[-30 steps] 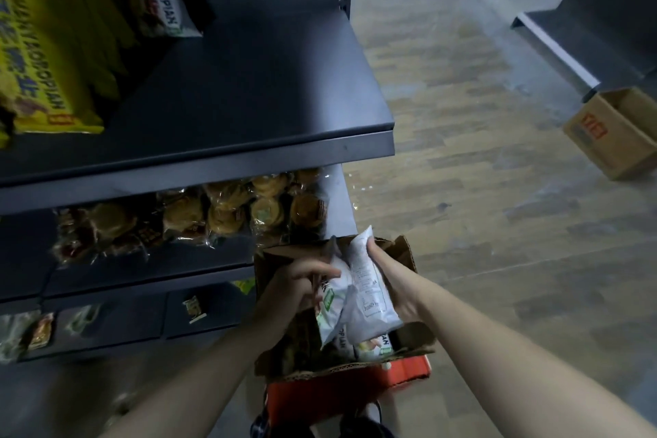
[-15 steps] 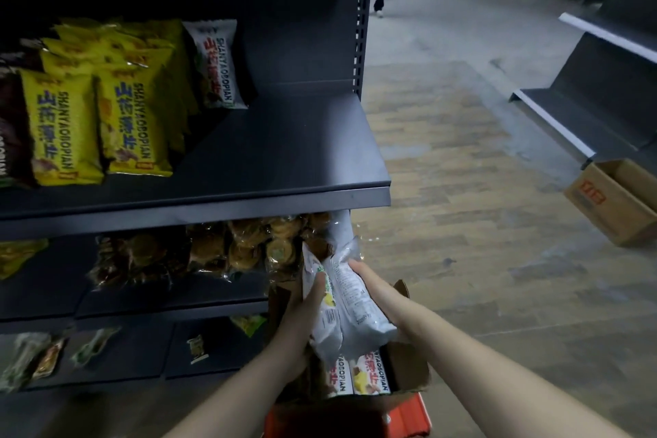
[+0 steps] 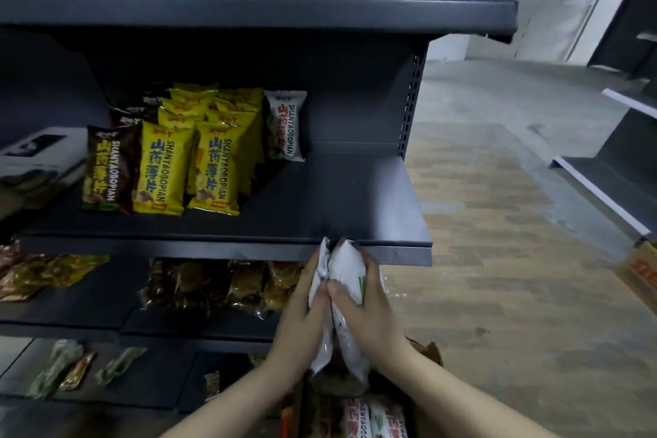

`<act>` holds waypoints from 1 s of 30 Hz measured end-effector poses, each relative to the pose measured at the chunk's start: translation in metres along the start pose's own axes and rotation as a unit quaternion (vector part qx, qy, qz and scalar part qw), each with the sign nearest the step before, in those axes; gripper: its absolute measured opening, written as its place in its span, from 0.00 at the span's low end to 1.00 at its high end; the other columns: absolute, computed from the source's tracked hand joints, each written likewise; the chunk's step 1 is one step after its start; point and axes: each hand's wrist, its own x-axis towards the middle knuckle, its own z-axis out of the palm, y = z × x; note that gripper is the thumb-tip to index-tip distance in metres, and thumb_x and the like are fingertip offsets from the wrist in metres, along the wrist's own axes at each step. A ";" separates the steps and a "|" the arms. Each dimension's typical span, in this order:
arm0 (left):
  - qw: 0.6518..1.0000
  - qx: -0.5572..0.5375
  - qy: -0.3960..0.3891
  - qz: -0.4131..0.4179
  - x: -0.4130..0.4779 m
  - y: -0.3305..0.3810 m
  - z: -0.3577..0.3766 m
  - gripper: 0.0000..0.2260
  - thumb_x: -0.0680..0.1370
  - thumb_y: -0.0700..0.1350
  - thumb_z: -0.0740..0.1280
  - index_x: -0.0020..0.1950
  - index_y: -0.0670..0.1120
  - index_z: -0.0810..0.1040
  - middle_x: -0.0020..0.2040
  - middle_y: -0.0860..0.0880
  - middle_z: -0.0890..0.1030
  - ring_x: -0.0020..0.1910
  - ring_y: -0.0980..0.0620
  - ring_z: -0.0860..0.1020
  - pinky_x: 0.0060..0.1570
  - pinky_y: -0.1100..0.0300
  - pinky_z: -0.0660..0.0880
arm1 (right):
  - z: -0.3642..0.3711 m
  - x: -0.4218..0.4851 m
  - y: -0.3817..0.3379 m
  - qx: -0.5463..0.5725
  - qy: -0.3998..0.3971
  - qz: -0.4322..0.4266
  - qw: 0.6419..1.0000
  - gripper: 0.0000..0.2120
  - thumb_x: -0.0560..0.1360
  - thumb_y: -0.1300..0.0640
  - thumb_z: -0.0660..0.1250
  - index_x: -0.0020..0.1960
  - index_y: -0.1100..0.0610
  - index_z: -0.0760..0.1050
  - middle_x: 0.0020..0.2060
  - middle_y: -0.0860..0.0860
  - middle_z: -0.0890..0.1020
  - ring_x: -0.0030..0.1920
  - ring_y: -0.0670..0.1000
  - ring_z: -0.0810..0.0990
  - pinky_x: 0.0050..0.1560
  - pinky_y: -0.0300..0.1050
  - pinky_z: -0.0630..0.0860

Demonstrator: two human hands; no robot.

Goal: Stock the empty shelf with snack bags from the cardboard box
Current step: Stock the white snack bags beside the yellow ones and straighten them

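Snack bags (image 3: 343, 299), apparently two, stand upright between both hands.

Left hand (image 3: 302, 309) and right hand (image 3: 369, 309) clasping white snack bags (image 3: 343, 281), below shelf (image 3: 355, 195)

A single head-worn wide-angle camera looks forward and somewhat down, standing close before the dark shelf (image 3: 341, 203), whose front edge crosses the middle of the view. Left of that shelf's end post lie its stocked tiers, right of it the open floor (image 3: 497, 260); there is no second view.
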 end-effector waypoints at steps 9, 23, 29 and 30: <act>0.992 0.012 0.026 0.124 0.027 0.056 -0.020 0.22 0.76 0.60 0.58 0.69 0.71 0.61 0.72 0.63 0.66 0.72 0.60 0.63 0.72 0.49 0.61 | -0.006 0.037 -0.063 0.108 -0.021 -0.022 0.994 0.17 0.79 0.55 0.62 0.65 0.43 0.64 0.57 0.39 0.77 0.56 0.34 0.77 0.56 0.31 0.75; 0.966 0.089 0.099 0.222 0.157 0.108 -0.049 0.23 0.79 0.58 0.51 0.74 0.64 0.54 0.76 0.56 0.60 0.72 0.62 0.61 0.69 0.57 0.61 | 0.020 0.163 -0.135 0.075 0.051 -0.134 0.987 0.24 0.79 0.51 0.63 0.71 0.53 0.59 0.62 0.47 0.76 0.58 0.42 0.78 0.57 0.36 0.75; 0.978 0.161 0.079 0.101 0.198 0.088 -0.063 0.38 0.72 0.59 0.64 0.76 0.57 0.46 0.75 0.49 0.57 0.72 0.49 0.63 0.68 0.51 0.66 | 0.008 0.201 -0.111 -0.034 0.105 -0.064 0.992 0.27 0.76 0.54 0.68 0.70 0.53 0.60 0.54 0.45 0.75 0.48 0.42 0.76 0.43 0.29 0.71; 0.975 0.183 0.086 0.096 0.204 0.087 -0.066 0.38 0.73 0.56 0.66 0.76 0.56 0.47 0.74 0.48 0.58 0.71 0.48 0.64 0.66 0.51 0.67 | 0.007 0.206 -0.106 -0.047 0.119 -0.056 0.990 0.27 0.75 0.54 0.69 0.70 0.53 0.61 0.53 0.45 0.75 0.48 0.42 0.77 0.42 0.29 0.71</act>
